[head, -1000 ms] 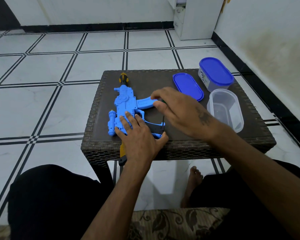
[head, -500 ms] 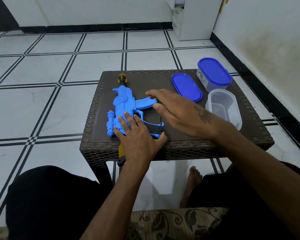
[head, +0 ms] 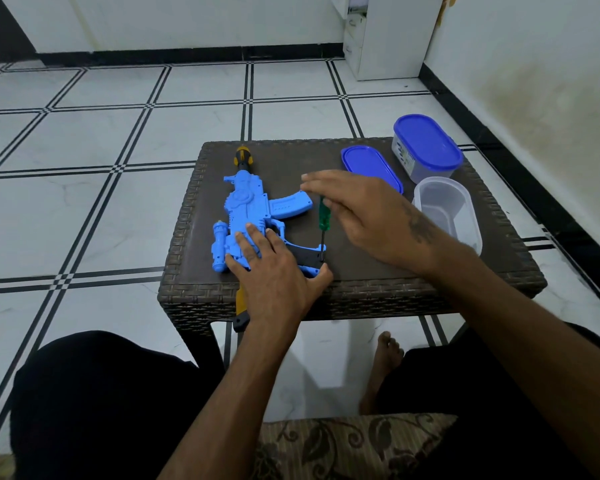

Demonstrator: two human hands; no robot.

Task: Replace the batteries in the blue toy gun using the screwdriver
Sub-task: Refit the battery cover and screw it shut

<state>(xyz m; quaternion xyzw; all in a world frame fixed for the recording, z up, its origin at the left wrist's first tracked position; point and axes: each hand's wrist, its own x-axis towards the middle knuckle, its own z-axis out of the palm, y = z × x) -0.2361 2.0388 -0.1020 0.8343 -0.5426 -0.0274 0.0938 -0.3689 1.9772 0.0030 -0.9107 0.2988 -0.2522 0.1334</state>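
toy gun (head: 246,216) flat on desk (head: 361,289), left half | left hand (head: 274,271) presses on gun, fingers straight | screwdriver (head: 324,223) upright, tip on gun's black handle; right hand (head: 364,213) pinches its green top | lid (head: 371,168), closed box (head: 426,147), open tub (head: 447,209) right of gun

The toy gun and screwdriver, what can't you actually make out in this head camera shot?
- Screw head: the screwdriver tip meets the black grip of the blue toy gun, too small to tell whether it is seated.
- Rear of the gun: hidden under the left hand.
- Right hand hold: the palm covers the handle top, so the finger contact is unclear.
- Batteries: none visible; the closed container hides its contents.
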